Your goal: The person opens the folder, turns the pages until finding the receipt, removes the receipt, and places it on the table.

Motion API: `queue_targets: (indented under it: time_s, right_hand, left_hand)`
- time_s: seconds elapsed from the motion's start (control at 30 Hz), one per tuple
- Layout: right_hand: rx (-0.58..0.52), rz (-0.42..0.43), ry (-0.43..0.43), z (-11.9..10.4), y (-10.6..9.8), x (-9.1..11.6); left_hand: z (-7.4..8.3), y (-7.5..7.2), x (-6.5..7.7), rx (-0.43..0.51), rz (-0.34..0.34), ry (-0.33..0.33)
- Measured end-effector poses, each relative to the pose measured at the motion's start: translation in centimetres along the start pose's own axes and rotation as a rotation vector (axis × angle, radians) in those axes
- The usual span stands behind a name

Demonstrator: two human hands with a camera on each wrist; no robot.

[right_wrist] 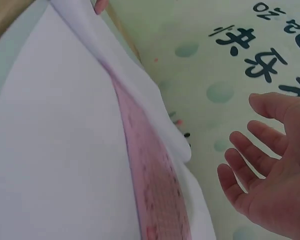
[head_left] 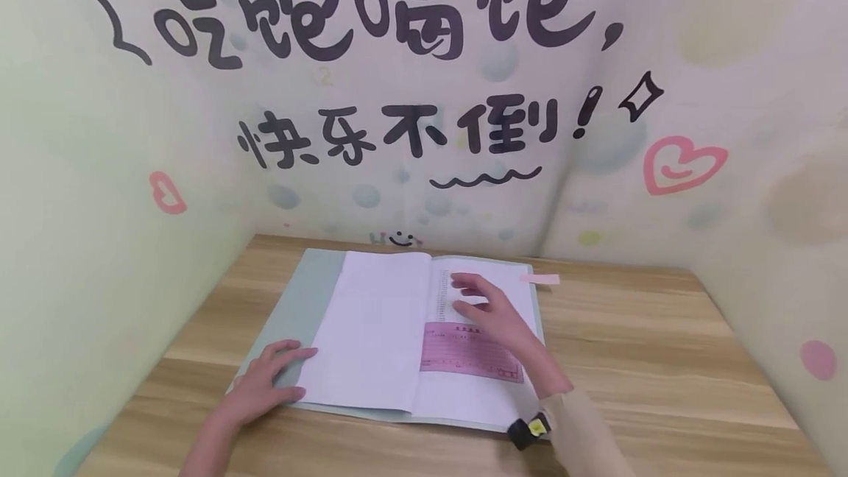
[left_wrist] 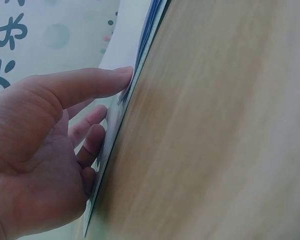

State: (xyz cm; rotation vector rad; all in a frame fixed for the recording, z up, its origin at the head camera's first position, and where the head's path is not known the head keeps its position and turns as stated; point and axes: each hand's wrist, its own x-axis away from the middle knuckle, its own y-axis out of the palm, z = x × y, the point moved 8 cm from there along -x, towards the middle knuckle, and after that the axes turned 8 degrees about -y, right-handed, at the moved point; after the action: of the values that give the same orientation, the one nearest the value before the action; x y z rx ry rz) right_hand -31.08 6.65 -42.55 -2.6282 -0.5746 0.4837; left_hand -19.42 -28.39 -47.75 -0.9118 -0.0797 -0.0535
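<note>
An open book or folder with a pale blue-green cover [head_left: 298,297] lies on the wooden table. Its left page [head_left: 371,330] is blank white. On the right page is a pink printed slip [head_left: 464,353], with a column of small print [head_left: 442,297] above it. My left hand [head_left: 258,385] rests on the cover's lower left part, fingers relaxed; in the left wrist view its thumb [left_wrist: 97,84] touches the edge of the pages. Over the right page hovers my right hand [head_left: 490,311], its fingers loosely bent and apart, holding nothing. The right wrist view shows this palm [right_wrist: 275,200] clear of the paper.
A pale pink tab [head_left: 546,280] sticks out past the right page's upper edge. Bare wood [head_left: 649,359] of the table extends to the right. Behind it stands a patterned wall [head_left: 397,197] with large black writing. A small black and yellow device [head_left: 528,431] sits at my right wrist.
</note>
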Motion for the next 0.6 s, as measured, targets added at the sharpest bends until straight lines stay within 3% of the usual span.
queue_targets:
  time_s: [0.3,0.47,0.6]
  right_hand:
    - [-0.003,0.155,0.146,3.4,-4.9,6.0]
    - [-0.024,0.177,0.279,4.2,-5.2,8.3]
    - [-0.011,0.207,0.284,4.3,-4.9,9.0]
  left_hand:
    - [0.0,0.1,0.0,0.002,0.011,0.009]
    - [-0.2,0.1,0.0,0.001,0.0,-0.006]
    - [-0.1,0.2,-0.1,-0.008,-0.005,0.002]
